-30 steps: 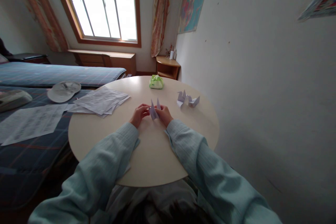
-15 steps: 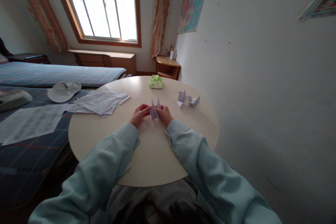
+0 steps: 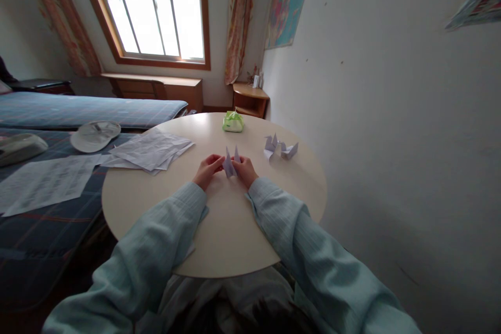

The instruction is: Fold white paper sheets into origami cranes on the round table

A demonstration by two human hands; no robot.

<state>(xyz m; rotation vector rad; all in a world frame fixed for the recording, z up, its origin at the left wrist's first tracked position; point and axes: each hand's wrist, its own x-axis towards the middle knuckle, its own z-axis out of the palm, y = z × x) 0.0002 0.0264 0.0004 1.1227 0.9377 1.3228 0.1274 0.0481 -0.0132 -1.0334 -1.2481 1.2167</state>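
Observation:
A small folded white paper (image 3: 229, 166) with two pointed tips standing up is held over the middle of the round table (image 3: 235, 229). My left hand (image 3: 210, 170) pinches its left side between thumb and fingers. On the other side, my right hand (image 3: 245, 170) grips it, with the fingers partly hidden behind the paper. Two folded paper birds (image 3: 271, 147) stand close together on the table, to the right of my hands.
Loose paper sheets (image 3: 151, 151) overlap the table's left edge and reach onto the bed (image 3: 47, 240). A green tissue pack (image 3: 233, 122) sits at the table's far side. A white cap (image 3: 96, 135) lies on the bed. The wall (image 3: 371, 141) rises at the right.
Almost nothing differs. My left fingers have shifted very slightly on the folded paper, which both hands still hold in the same place.

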